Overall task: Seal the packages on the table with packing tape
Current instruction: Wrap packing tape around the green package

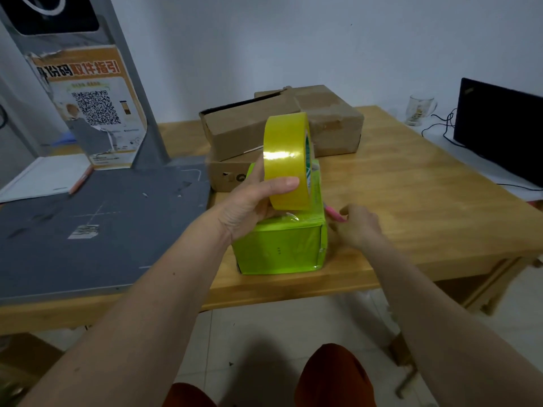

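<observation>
My left hand (252,201) grips a large roll of yellowish clear packing tape (286,160), thumb across its outer face, holding it upright just above a bright green box (279,248) near the table's front edge. A strip of tape runs from the roll down onto the box top. My right hand (354,227) is at the box's right side, fingers curled around a thin pink tool (335,214) that pokes out toward the box. Behind stand brown cardboard boxes (332,124), one with a flap open (244,124).
The wooden table (411,201) has bare surface to the right. A grey scale platform (97,227) with a post and QR poster lies left. A glass mug (418,108), cables and a black monitor (499,127) sit at far right. My knees show below.
</observation>
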{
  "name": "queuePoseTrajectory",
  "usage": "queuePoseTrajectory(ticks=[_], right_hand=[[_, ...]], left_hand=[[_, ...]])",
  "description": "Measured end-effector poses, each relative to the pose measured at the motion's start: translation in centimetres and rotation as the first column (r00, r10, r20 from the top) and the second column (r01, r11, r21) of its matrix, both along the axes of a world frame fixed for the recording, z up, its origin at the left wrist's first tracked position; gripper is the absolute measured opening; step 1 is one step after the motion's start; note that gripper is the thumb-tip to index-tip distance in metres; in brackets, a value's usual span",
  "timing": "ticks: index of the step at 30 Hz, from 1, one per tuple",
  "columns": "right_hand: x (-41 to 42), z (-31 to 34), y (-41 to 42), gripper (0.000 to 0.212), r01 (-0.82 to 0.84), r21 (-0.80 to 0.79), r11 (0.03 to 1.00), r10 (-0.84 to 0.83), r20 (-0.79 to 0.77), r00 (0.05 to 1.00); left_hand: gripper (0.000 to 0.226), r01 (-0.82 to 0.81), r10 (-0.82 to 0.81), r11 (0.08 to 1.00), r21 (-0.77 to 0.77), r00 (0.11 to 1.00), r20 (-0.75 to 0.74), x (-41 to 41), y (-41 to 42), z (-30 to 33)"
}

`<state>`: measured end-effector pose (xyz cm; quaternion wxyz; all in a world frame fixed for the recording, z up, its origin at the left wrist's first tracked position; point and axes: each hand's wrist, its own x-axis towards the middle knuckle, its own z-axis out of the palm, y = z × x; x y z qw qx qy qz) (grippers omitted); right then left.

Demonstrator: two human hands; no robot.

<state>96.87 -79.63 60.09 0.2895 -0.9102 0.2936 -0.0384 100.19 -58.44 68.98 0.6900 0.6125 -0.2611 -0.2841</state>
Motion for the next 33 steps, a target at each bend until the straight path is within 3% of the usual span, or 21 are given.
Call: queuePoseTrajectory(ticks=[2,4,7,11,16,19,23,25,29,33], right_hand=[[-0.2,-1.1,0.2,0.035,-0.015,-0.155,0.988,0.013,-0.018,1.0],[-0.2,-1.2,0.0,0.028,-0.015,-0.198,0.98,0.018,0.013,1.0],[-0.9,-0.6,0.0,0.024,-0.038,-0.172,0.984,0.04,0.005,0.999],[-3.3,0.3,0.4,0.024,0.063,-0.074,0.995,-0.05,0.163,0.985],[-6.9,0.6,1.7,0.041,0.054,-0.137,0.989,0.025,0.514,0.857],[-7.9,0.5,2.4,0.04,0.025,-0.093,0.995,0.037,0.616,0.787],[-9.0,0.8,3.0,0.027,-0.145,-0.183,0.972,0.233,0.752,0.617],[-9.4,1.0,3.3,0.024,-0.168,-0.329,0.929,0.363,0.732,0.577],[-9.6,1.5,3.4,0.028,-0.073,-0.664,0.744,0.534,0.526,0.661],[-9.5,2.6,3.3,0.017,0.044,-0.811,0.584,0.599,0.467,0.65]], left_hand=[[0.124,-0.007,0.007,1.0,-0.01,1.0,-0.003,-0.2,0.0,0.1],[0.121,-0.006,0.006,1.0,-0.015,1.0,-0.007,-0.3,0.0,0.2],[0.134,-0.012,0.011,1.0,-0.024,1.0,-0.026,-0.6,0.0,0.4],[0.135,-0.006,0.005,0.999,-0.033,0.999,-0.033,-0.8,-0.1,0.6],[0.136,-0.01,0.004,0.997,-0.079,0.997,-0.073,-0.9,-0.2,0.8],[0.131,-0.026,0.019,0.997,-0.079,0.996,-0.087,-1.0,-0.2,0.9],[0.123,-0.025,0.022,0.998,-0.055,0.998,-0.061,-0.7,-0.3,0.6],[0.112,-0.037,0.034,0.998,-0.049,0.998,-0.053,-0.7,-0.5,0.5],[0.106,-0.038,0.035,0.997,-0.064,0.998,-0.044,-0.7,-0.7,0.3],[0.103,-0.028,0.026,0.996,-0.084,0.999,-0.026,-0.8,-0.9,0.3]])
